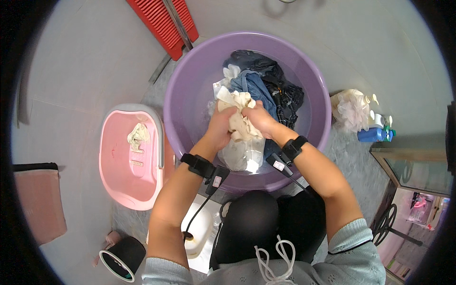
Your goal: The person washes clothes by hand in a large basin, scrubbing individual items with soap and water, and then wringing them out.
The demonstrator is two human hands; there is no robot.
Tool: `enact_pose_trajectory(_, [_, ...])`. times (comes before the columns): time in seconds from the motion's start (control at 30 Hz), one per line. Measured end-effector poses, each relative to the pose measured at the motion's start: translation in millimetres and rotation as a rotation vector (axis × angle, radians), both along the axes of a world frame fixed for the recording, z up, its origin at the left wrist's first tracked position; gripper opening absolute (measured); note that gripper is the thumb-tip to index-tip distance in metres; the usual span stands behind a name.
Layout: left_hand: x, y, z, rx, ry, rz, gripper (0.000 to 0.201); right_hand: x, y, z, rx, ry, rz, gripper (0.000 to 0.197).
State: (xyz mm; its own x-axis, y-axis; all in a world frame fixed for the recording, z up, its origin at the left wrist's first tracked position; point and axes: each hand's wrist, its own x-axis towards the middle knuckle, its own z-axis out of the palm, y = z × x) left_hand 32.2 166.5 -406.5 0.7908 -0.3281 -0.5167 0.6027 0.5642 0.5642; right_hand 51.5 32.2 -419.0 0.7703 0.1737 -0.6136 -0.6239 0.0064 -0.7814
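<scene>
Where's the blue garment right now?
In the head view, the blue garment lies in the purple tub, between the cream cloth at its left and the black clothing at its right.

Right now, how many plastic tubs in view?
2: the purple tub, under the left hand and right hand gripping a cream cloth; the pink tub, to its left.

Purple tub (pixel 178 95) on grey floor (pixel 346 154)

no text legible; white wrist-device labels (pixel 217 181) too small to read.
</scene>
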Motion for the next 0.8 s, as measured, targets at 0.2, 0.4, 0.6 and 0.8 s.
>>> enact_pose_trajectory(0.2, [-3.7,-21.3,4.3,0.421,-0.346,0.114,0.056,-5.7,10.0,44.2,0.232,0.183,-0.060,0.057])
enact_pose_trajectory(0.4, [-6.1,-33.5,-24.5,1.076,-0.590,0.131,0.061,-22.7,17.9,52.1,0.236,0.042,0.038,0.081])
enact_pose_trajectory(0.6, [-11.8,-25.8,-22.8,1.128,-0.663,-0.099,0.083,-12.0,-3.2,21.9,0.158,0.145,0.212,0.091])
enact_pose_trajectory(0.8, [2.8,6.4,-2.1,0.084,-0.273,-0.047,0.078,-8.4,-6.7,11.8,0.210,0.107,0.022,0.078])
